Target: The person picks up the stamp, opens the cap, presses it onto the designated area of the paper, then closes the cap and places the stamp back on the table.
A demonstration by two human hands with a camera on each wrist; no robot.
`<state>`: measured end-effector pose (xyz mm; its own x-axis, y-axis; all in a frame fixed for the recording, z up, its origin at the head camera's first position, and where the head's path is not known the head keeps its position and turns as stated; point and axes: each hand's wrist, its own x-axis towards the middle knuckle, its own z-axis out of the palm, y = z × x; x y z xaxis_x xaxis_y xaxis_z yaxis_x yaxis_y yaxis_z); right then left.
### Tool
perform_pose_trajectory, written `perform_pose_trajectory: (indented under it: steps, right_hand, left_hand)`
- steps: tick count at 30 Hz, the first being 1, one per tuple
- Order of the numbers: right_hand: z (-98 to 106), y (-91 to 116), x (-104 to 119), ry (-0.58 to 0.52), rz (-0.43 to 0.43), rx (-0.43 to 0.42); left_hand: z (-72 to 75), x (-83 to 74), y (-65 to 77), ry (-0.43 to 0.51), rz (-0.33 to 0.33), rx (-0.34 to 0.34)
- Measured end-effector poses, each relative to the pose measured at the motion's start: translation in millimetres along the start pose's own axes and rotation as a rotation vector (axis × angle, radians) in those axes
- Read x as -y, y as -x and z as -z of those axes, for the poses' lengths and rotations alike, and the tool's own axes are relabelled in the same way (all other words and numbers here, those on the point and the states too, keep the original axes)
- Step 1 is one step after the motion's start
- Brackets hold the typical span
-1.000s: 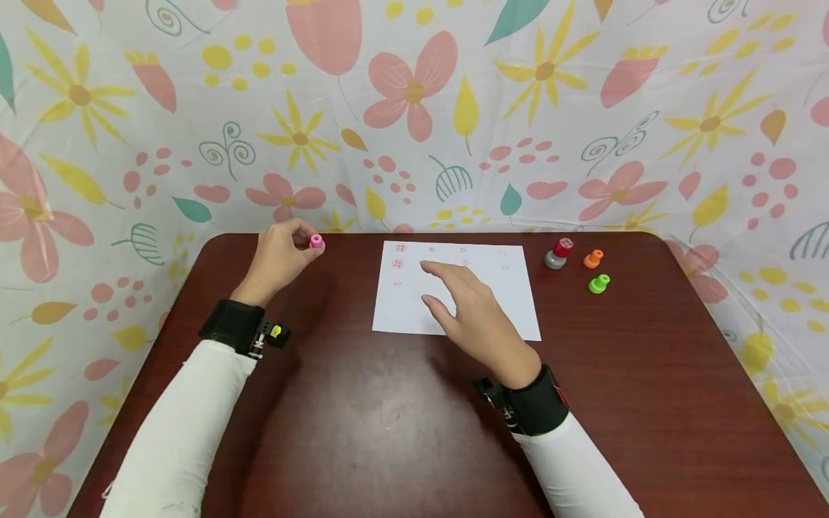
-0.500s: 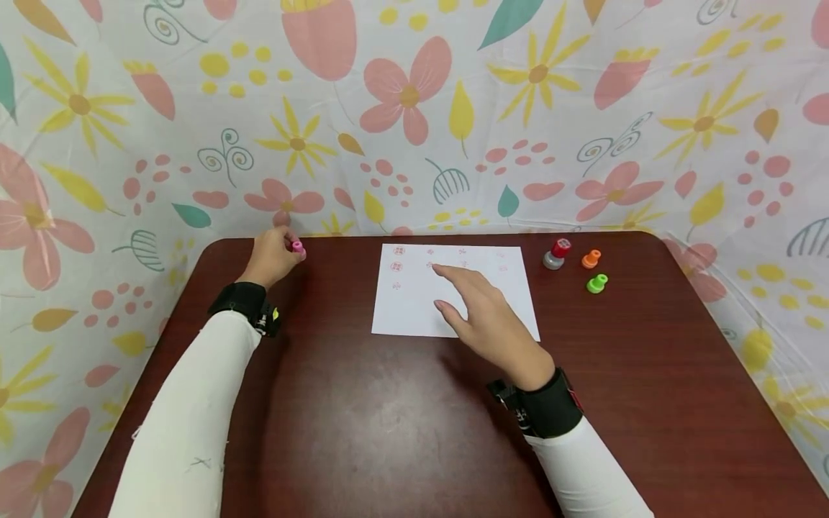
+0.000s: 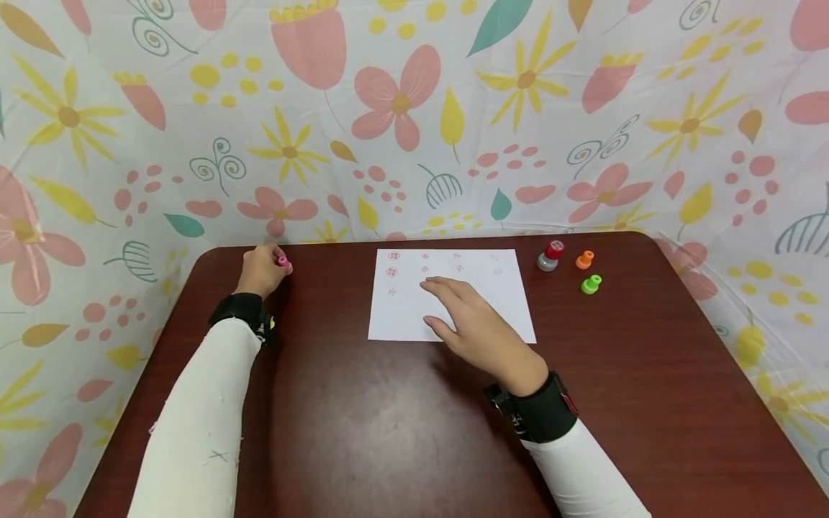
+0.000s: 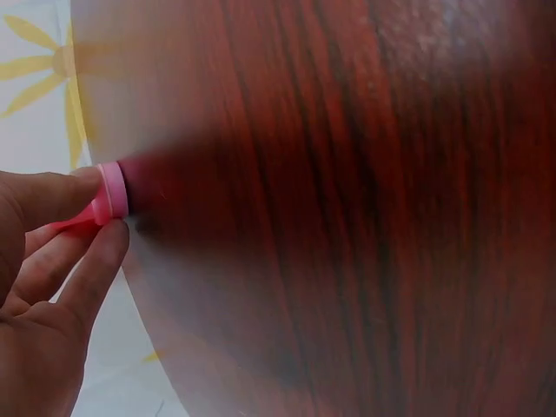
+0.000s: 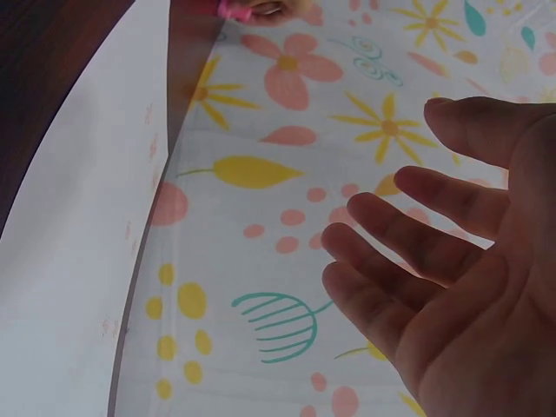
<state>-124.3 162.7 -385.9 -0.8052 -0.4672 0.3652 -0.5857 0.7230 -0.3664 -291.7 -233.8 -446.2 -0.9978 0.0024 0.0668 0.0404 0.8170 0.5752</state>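
At the far left of the table, my left hand (image 3: 257, 272) pinches a small pink stamp (image 3: 283, 262) between thumb and fingers. The left wrist view shows the stamp's round pink base (image 4: 115, 190) close to the wood, its narrow handle partly hidden by the fingers. My right hand (image 3: 482, 331) is held over the lower right of a white sheet of paper (image 3: 401, 320), fingers extended and apart, nothing in them. Rows of small red stamped prints (image 3: 392, 272) run across the paper's upper part. Fingers and palm of this hand (image 5: 460, 252) show bare in the right wrist view.
Right of the paper stand a red-and-grey stamp (image 3: 550, 255), an orange stamp (image 3: 585, 260) and a green stamp (image 3: 591, 284). The dark wooden table (image 3: 376, 432) ends at a flower-patterned cloth (image 3: 414, 173) behind it.
My left hand has moved left and slightly down in view with the pink stamp, away from the paper. The right hand stays over the paper with only small shifts.
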Motion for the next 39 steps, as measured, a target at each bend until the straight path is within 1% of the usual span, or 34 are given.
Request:
perform_pose_trajectory:
  steps: [4,8,11,15,19,22,24,26,29,33,36,39]
  right_hand:
    - [-1.3,0.6,-1.1,0.015,0.001,0.002]
    - [0.9,0.6,-4.6,0.031,0.014,0.001]
    - [6.8,0.2,-11.4,0.052,0.016,0.001]
    - [20.2,-0.5,-27.9,0.102,-0.025,0.035]
    - [34.8,-3.5,-52.2,0.153,-0.062,0.091]
    - [45.1,-6.1,-71.7,0.181,-0.083,0.115]
    - [52.1,-7.4,-83.7,0.198,-0.105,0.123]
    - [57.8,-9.7,-96.1,0.221,-0.106,0.12]
    - [63.7,-12.6,-115.7,0.261,-0.098,0.104]
    - [69.1,-13.8,-141.6,0.296,-0.081,0.096]
    - [74.0,-14.1,-157.0,0.304,-0.1,0.128]
    - [77.7,-15.1,-169.9,0.319,-0.143,0.179]
  left_hand:
    - [0.4,0.3,0.9,-0.003,0.003,0.007]
    - [0.4,1.4,0.9,-0.018,0.015,0.037]
    - [0.6,2.4,0.9,-0.03,0.0,0.056]
    - [2.5,-0.9,3.1,-0.037,-0.05,0.048]
    - [6.5,-8.9,7.8,-0.101,-0.133,-0.012]
    - [9.9,-16.2,12.6,-0.144,-0.204,-0.059]
    - [11.3,-21.8,16.7,-0.154,-0.244,-0.074]
    - [13.0,-26.6,22.4,-0.165,-0.271,-0.077]
    - [13.6,-34.4,33.4,-0.174,-0.293,-0.056]
    - [10.7,-45.2,50.2,-0.181,-0.314,-0.023]
    - [5.9,-52.9,62.1,-0.189,-0.349,-0.027]
    - [-0.1,-58.5,73.4,-0.199,-0.401,-0.051]
